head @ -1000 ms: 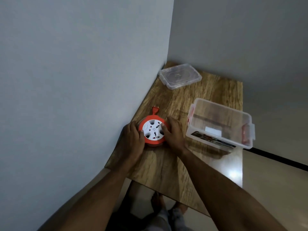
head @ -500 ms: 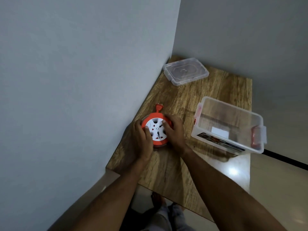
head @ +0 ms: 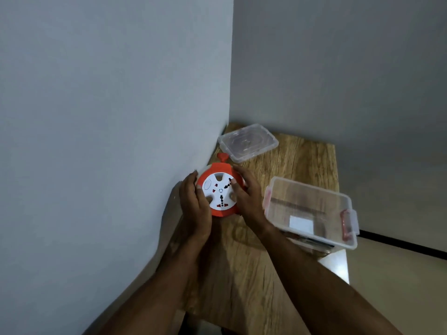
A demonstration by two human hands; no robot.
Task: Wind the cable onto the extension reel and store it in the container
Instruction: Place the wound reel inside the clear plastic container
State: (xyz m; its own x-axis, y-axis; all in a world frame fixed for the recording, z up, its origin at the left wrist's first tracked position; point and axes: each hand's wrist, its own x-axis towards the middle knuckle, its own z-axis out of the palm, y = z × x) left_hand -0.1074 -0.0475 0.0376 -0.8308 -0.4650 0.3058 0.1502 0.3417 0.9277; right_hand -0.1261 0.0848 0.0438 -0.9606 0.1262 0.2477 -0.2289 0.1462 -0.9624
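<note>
Hands and now clasp your round orange-and-white plastic extension reel, lifted and tilted; clear plastic container comes next.

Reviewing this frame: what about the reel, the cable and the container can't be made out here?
Head view only:
- Whether the reel rests on the table or is lifted: left hand and right hand cover its sides.
- Cable windings: hidden by the reel's rim and both hands.
- Label on the container: too blurred to read.
- Plug: prongs not visible.
</note>
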